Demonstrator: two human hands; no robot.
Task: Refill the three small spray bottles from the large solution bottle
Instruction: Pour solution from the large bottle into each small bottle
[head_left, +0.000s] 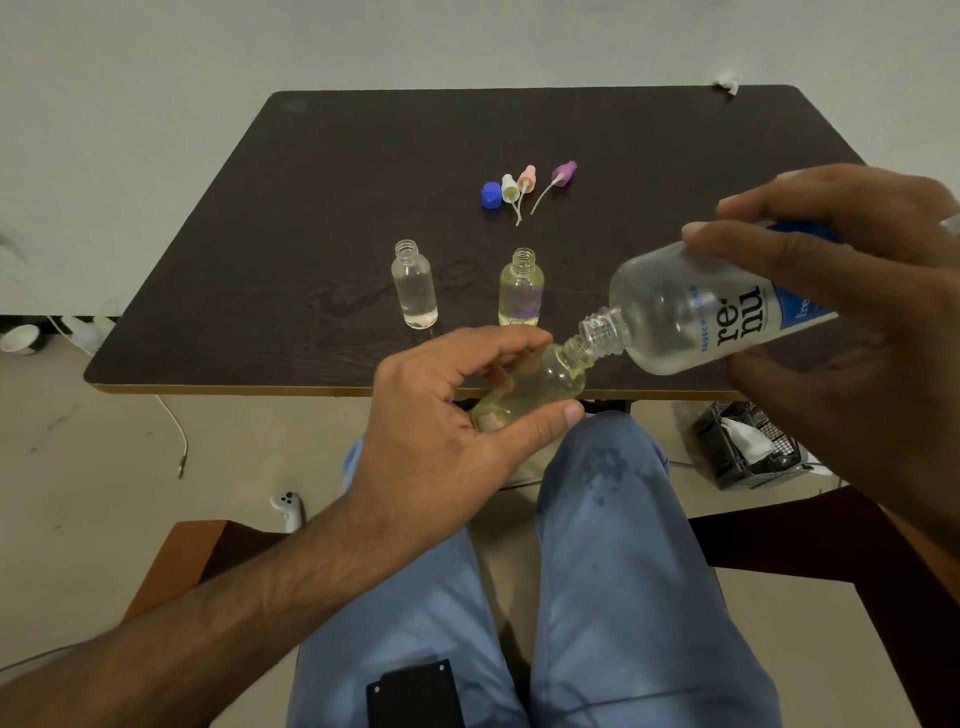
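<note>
My left hand grips a small yellowish spray bottle, tilted with its open neck pointing up and right, just past the table's front edge. My right hand holds the large clear solution bottle tipped down to the left; its open mouth touches the small bottle's neck. Two more small bottles stand uncapped on the dark table: a clear one and a yellowish one. Behind them lie a blue cap and three spray tops, white, pink and purple.
My knees in blue trousers, spotted with wet marks, sit below the table edge. A black crate with white paper stands on the floor at right. A white controller and a cable lie on the floor at left.
</note>
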